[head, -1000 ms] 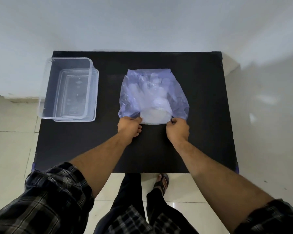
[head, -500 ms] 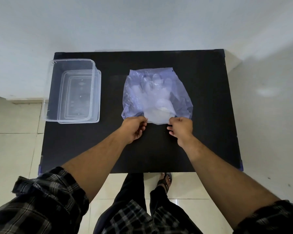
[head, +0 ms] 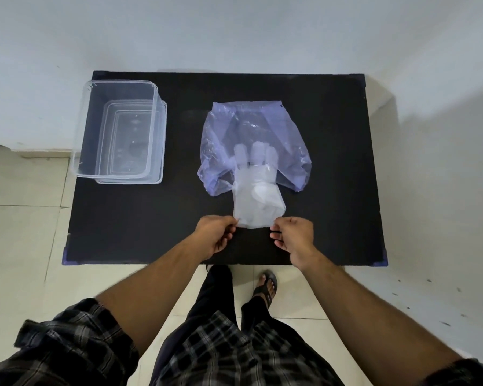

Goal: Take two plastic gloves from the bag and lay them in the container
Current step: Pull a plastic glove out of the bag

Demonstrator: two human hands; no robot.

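A thin purple plastic bag (head: 253,123) lies flat in the middle of the black table (head: 332,162), its mouth facing me. Clear plastic gloves (head: 258,201) stick halfway out of that mouth, cuff toward me, fingers still inside the bag. My left hand (head: 216,235) pinches the cuff's left corner and my right hand (head: 292,236) pinches its right corner. How many gloves are in the pulled stack I cannot tell. A clear rectangular container (head: 122,132) stands empty at the table's far left.
The table's back edge meets a white wall. Tiled floor lies to the left and in front, where my legs and a sandalled foot (head: 265,285) stand close to the table's front edge.
Both hands have drawn back toward me, pulling the gloves about halfway out of the bag. The bag has flattened and stayed in place.
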